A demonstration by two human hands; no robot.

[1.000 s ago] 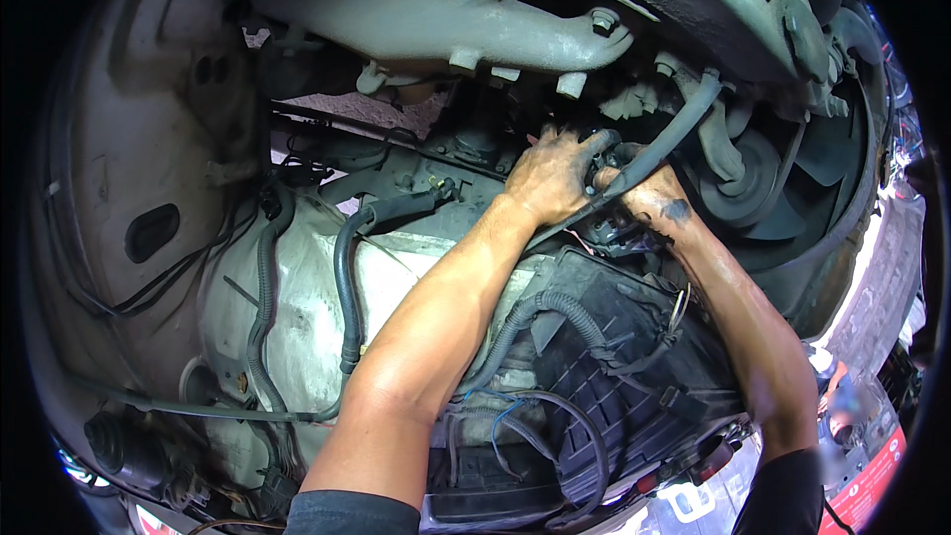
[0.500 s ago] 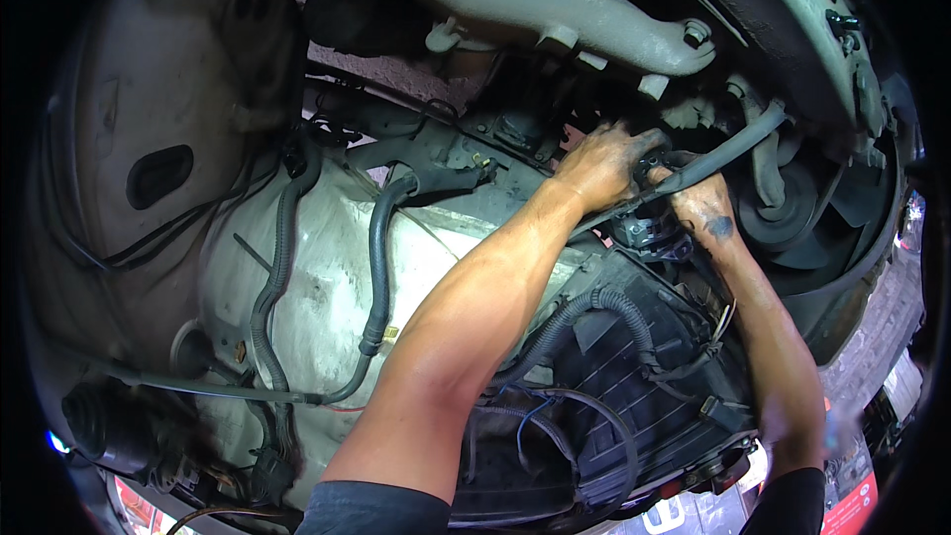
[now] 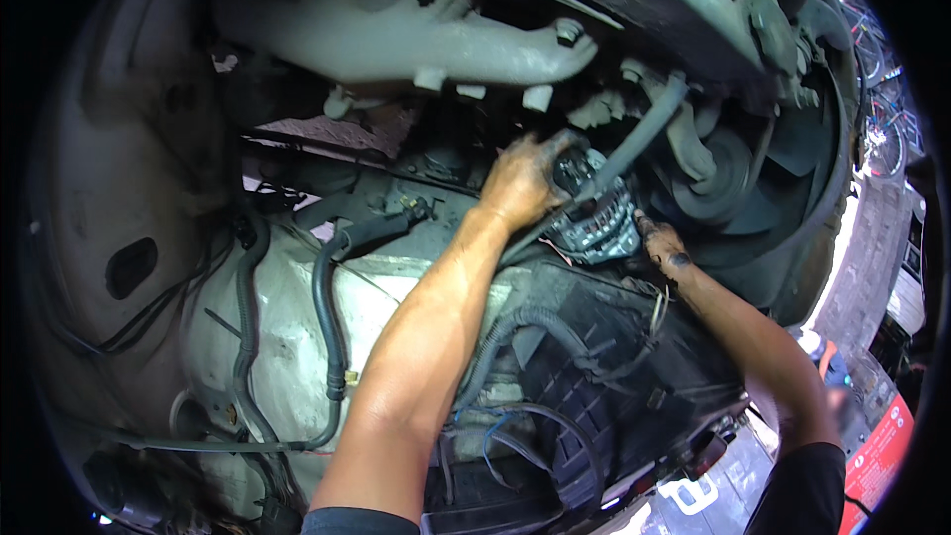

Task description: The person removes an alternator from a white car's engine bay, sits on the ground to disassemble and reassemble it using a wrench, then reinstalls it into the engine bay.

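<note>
An alternator (image 3: pixel 602 228), with a slotted metal housing, is between my two hands, under a grey rubber hose (image 3: pixel 646 134). My left hand (image 3: pixel 525 181) grips its dark upper left end, fingers curled around the far side. On its lower right side, my right hand (image 3: pixel 661 245) holds the housing with fingers bent, the fingertips partly hidden behind the metal. The hose crosses in front of the alternator and covers part of it. Both hands are smudged with dark grease.
A pale exhaust manifold (image 3: pixel 396 40) with bolts runs above the hands. At the right are a pulley (image 3: pixel 715 178) and fan blades (image 3: pixel 792 173). Below lie a ribbed black housing (image 3: pixel 594 357), a corrugated conduit (image 3: pixel 495 332) and loose wires. A hose (image 3: pixel 332 327) bends over the pale panel at left.
The view has shifted, so the engine parts sit further left. My hands have spread apart, the right one now lower on the alternator's side, and much more of the alternator shows.
</note>
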